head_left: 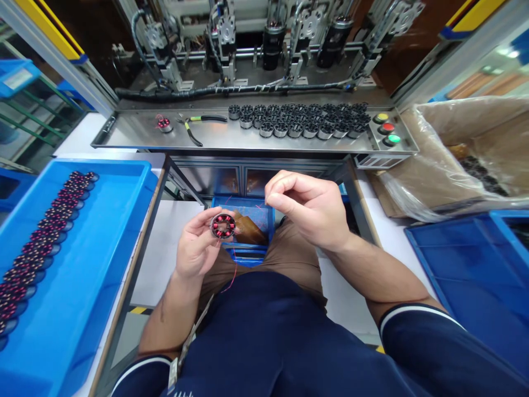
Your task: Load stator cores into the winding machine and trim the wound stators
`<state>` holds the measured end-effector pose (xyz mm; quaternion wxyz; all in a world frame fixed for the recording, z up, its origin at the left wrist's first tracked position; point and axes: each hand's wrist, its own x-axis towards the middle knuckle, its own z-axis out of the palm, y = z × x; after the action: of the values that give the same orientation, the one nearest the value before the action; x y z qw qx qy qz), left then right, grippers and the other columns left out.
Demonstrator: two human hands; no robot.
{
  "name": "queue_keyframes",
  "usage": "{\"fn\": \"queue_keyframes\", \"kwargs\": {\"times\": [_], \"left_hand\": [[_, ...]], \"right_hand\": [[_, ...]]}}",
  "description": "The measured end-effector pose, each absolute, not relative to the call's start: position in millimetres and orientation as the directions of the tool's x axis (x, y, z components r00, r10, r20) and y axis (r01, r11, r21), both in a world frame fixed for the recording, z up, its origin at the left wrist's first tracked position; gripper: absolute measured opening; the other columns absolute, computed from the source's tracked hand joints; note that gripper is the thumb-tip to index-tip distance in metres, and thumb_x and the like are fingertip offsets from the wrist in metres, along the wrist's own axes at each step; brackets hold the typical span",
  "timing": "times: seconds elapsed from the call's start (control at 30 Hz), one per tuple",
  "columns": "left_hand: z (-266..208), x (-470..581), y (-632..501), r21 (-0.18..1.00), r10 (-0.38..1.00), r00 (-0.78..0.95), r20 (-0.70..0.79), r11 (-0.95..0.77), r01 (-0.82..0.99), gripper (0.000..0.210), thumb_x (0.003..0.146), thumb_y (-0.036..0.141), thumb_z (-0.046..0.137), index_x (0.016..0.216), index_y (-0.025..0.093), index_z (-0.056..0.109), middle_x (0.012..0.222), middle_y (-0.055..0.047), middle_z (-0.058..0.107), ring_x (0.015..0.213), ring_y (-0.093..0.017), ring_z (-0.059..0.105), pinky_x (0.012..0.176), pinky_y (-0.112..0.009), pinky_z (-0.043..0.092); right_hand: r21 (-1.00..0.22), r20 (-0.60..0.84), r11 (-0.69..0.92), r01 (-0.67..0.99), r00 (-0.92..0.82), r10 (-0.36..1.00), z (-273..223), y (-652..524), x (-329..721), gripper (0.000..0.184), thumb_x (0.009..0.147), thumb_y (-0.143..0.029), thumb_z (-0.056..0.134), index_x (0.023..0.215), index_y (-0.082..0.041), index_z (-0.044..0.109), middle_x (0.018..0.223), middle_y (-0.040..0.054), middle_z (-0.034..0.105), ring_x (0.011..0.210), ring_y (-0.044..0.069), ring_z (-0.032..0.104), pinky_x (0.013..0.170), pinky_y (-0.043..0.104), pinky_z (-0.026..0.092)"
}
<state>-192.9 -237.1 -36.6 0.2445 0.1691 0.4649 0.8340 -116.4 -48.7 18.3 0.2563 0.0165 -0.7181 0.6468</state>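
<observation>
Above the lap (294, 259), a red-wound ring (219, 232) is being grasped at its rim by the left hand (196, 248), with a loose wire (236, 267) being trailed below. Beside it, apart, the right hand (312, 208) is being held raised, thumb pinched to forefinger; whether anything is being gripped there cannot be told. Beyond, pliers (210, 118) and dark rings (300, 119) are being borne by a tray (140, 129).

Red-wound ring (219, 232) in left grip (195, 247)

Shiny metal tray (140, 131), smooth plastic bin (103, 237), probably plastic liner (444, 179)
</observation>
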Motion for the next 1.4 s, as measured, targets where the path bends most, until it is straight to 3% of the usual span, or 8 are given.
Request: {"fn": "queue_keyframes", "kwargs": {"times": [0.27, 0.53, 0.67, 0.77, 0.83, 0.9, 1.07, 1.4], "left_hand": [[-38.2, -194.0, -241.5, 0.885, 0.612, -0.784, 0.108, -0.418, -0.204, 0.049, 0.058, 0.023, 0.093, 0.105, 0.027, 0.078, 0.106, -0.007, 0.078, 0.076, -0.018, 0.075, 0.063, -0.025, 0.062], [-41.6, -195.0, -239.3, 0.861, 0.567, -0.809, 0.154, -0.478, -0.172, 0.041, 0.062, 0.027, 0.092, 0.1, 0.03, 0.078, 0.097, -0.005, 0.079, 0.067, -0.015, 0.074, 0.055, -0.021, 0.06], [-40.0, -194.7, -238.6, 0.869, 0.567, -0.809, 0.157, -0.468, -0.159, 0.04, 0.062, 0.028, 0.092, 0.1, 0.029, 0.079, 0.096, -0.006, 0.08, 0.067, -0.017, 0.075, 0.056, -0.023, 0.062], [-39.9, -193.0, -238.1, 0.877, 0.573, -0.802, 0.168, -0.459, -0.144, 0.04, 0.063, 0.026, 0.091, 0.101, 0.028, 0.078, 0.096, -0.006, 0.08, 0.068, -0.017, 0.076, 0.059, -0.023, 0.063], [-40.5, -191.7, -238.7, 0.883, 0.572, -0.804, 0.161, -0.448, -0.142, 0.041, 0.062, 0.026, 0.092, 0.101, 0.027, 0.078, 0.096, -0.006, 0.08, 0.067, -0.017, 0.076, 0.059, -0.023, 0.063], [-41.4, -190.6, -240.1, 0.887, 0.558, -0.817, 0.144, -0.438, -0.143, 0.043, 0.06, 0.026, 0.093, 0.101, 0.027, 0.078, 0.097, -0.005, 0.08, 0.066, -0.017, 0.076, 0.059, -0.024, 0.064], [-42.5, -189.4, -245.1, 0.882, 0.538, -0.831, 0.137, -0.448, -0.145, 0.046, 0.058, 0.027, 0.094, 0.101, 0.027, 0.078, 0.091, -0.005, 0.08, 0.063, -0.018, 0.075, 0.054, -0.023, 0.062], [-39.3, -190.3, -248.1, 0.888, 0.576, -0.801, 0.163, -0.44, -0.136, 0.042, 0.062, 0.029, 0.091, 0.102, 0.028, 0.078, 0.081, -0.004, 0.079, 0.062, -0.018, 0.074, 0.052, -0.023, 0.062]], "right_hand": [[-0.926, 0.374, 0.184, -0.329, -0.865, 0.335, 17.2, -47.2, -117.3, 0.017, 0.084, -0.023, 0.07, 0.07, -0.018, 0.062, 0.073, 0.001, 0.062, 0.071, 0.014, 0.056, 0.071, 0.03, 0.048], [-0.947, 0.3, 0.215, -0.24, -0.901, 0.313, 12.0, -38.9, -114.8, 0.019, 0.083, -0.03, 0.074, 0.072, -0.018, 0.063, 0.073, 0.0013, 0.063, 0.068, 0.014, 0.057, 0.067, 0.03, 0.05], [-0.883, 0.445, 0.292, -0.368, -0.856, 0.265, 48.7, -32.5, -111.0, 0.011, 0.086, -0.028, 0.072, 0.092, -0.021, 0.068, 0.091, 0.0044, 0.069, 0.083, 0.017, 0.064, 0.077, 0.033, 0.054], [-0.687, 0.593, 0.513, -0.515, -0.805, -0.015, 80.8, -33.7, -117.8, 0.012, 0.087, -0.026, 0.072, 0.097, -0.022, 0.068, 0.104, 0.0059, 0.069, 0.099, 0.018, 0.064, 0.089, 0.033, 0.052], [-0.556, 0.516, 0.613, -0.562, -0.811, -0.275, 89.6, -36.8, -128.9, 0.008, 0.087, -0.025, 0.072, 0.092, -0.02, 0.069, 0.105, 0.0066, 0.069, 0.099, 0.018, 0.063, 0.089, 0.033, 0.05], [-0.52, 0.372, 0.649, -0.556, -0.831, -0.414, 86.0, -40.0, -142.6, 0.003, 0.087, -0.021, 0.07, 0.085, -0.018, 0.07, 0.096, 0.0049, 0.069, 0.088, 0.016, 0.063, 0.082, 0.031, 0.05], [-0.653, 0.247, 0.564, -0.506, -0.846, -0.472, 61.8, -42.2, -165.5, 0.019, 0.085, -0.017, 0.071, 0.067, -0.019, 0.067, 0.064, -0.0037, 0.061, 0.06, 0.008, 0.05, 0.063, 0.026, 0.04], [-0.768, 0.227, 0.478, -0.427, -0.878, -0.421, 58.6, -42.8, -167.6, 0.019, 0.087, -0.018, 0.069, 0.069, -0.018, 0.066, 0.066, -0.0027, 0.064, 0.061, 0.007, 0.053, 0.057, 0.024, 0.039]]}}
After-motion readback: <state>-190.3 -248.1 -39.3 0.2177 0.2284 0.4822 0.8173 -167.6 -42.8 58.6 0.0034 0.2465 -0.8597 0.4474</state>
